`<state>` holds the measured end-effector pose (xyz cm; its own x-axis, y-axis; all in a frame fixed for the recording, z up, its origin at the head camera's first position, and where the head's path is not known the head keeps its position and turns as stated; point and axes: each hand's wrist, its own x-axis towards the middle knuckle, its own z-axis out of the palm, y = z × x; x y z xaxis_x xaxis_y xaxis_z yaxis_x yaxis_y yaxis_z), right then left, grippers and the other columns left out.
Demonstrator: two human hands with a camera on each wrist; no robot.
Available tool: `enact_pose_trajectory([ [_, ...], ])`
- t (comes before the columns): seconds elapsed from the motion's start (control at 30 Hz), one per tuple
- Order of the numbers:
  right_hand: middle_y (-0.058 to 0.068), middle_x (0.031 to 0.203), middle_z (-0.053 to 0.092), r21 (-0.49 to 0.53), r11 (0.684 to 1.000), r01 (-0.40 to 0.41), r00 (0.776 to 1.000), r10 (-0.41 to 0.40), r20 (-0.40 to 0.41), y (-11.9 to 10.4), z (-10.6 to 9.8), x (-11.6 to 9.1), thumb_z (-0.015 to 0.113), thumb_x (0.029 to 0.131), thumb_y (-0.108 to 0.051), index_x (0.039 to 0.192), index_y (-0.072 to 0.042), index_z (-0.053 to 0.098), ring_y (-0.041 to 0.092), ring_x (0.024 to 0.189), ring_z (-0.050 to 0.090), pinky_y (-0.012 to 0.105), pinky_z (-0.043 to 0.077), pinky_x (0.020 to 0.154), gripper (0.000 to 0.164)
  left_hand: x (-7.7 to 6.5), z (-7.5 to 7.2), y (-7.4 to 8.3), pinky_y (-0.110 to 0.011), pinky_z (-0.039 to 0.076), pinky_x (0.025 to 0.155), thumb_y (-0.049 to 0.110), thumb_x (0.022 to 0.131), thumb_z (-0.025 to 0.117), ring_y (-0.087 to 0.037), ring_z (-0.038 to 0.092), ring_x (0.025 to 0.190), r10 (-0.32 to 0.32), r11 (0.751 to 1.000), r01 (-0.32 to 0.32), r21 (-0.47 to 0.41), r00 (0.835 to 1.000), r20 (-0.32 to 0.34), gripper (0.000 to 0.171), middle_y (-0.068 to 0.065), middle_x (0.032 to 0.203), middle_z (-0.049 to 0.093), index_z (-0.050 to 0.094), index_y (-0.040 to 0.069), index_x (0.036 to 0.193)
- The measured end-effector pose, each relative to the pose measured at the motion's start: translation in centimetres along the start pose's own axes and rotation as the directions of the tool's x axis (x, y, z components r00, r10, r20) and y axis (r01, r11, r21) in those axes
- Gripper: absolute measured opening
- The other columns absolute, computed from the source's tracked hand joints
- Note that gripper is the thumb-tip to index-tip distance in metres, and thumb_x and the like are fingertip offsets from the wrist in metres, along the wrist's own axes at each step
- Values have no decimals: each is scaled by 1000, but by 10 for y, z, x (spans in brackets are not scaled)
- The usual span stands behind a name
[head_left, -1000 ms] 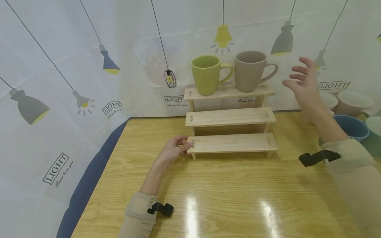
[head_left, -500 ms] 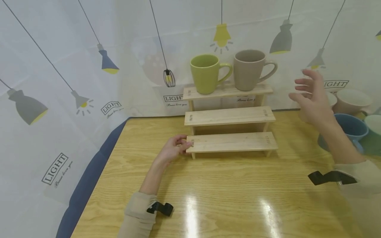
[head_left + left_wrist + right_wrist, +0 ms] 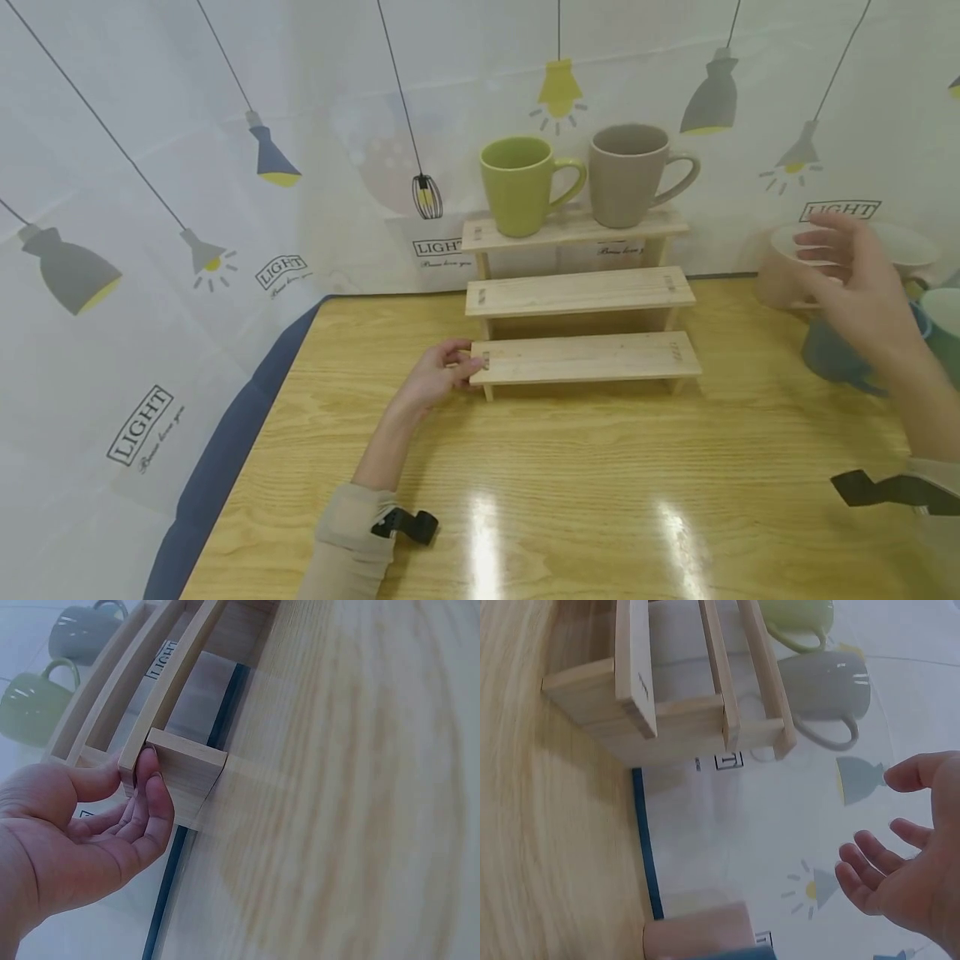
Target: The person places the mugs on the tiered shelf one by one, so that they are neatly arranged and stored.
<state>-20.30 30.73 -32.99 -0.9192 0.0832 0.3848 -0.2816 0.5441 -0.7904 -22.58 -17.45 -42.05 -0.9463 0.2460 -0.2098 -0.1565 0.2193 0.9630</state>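
My left hand [image 3: 435, 377] pinches the left end of the lowest step of a three-tier wooden stand [image 3: 585, 358]; the left wrist view shows thumb and fingertips on either side of that board. On the top step stand a green mug [image 3: 519, 187] and a taupe mug [image 3: 626, 177], handles to the right. My right hand [image 3: 862, 287] hovers with loosely bent fingers above a group of mugs at the right, holding nothing. Beneath it are a pinkish mug [image 3: 776, 279] and a blue mug [image 3: 828, 350], both partly hidden by the hand.
A pale green mug [image 3: 947, 321] stands at the right edge of the head view, with another pinkish mug [image 3: 907, 246] behind it. The wooden table [image 3: 570, 483] reaches back to a white cloth [image 3: 337, 150] printed with lamps.
My right hand has moved right and down, from beside the taupe mug to over the group of mugs. The left hand keeps its grip on the stand, which has not moved.
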Motion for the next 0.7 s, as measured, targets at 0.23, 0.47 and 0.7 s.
enact_pose_trajectory([
  [0.23, -27, 114, 45, -62, 998, -15, 998, 12, -55, 18, -18, -13, 57, 102, -12, 151, -20, 37, -9, 103, 43, 1, 33, 86, 53, 0, 1, 0, -33, 58, 82, 12, 101, 64, -20, 61, 86, -6, 1000, 6, -6, 1000, -16, 54, -14, 109, 59, 42, -3, 148],
  [0.47, -30, 107, 44, -79, 990, -115, 989, 106, -104, 37, -35, -26, 54, 102, -11, 147, -29, 38, -13, 98, 41, 0, 33, 85, 51, 1, 2, 0, -34, 59, 82, 11, 101, 64, -19, 62, 85, -1, 1000, 1, -2, 1000, -9, 54, -15, 110, 60, 41, -5, 147],
  [0.7, -31, 99, 45, -88, 984, -157, 968, 136, -211, 53, -45, -38, 55, 99, -5, 122, -43, 47, -16, 90, 42, 5, 33, 86, 45, 0, 1, 0, -36, 59, 84, 11, 101, 64, -20, 62, 84, 1, 1000, -1, 5, 1000, -13, 54, -15, 109, 61, 41, -5, 147],
])
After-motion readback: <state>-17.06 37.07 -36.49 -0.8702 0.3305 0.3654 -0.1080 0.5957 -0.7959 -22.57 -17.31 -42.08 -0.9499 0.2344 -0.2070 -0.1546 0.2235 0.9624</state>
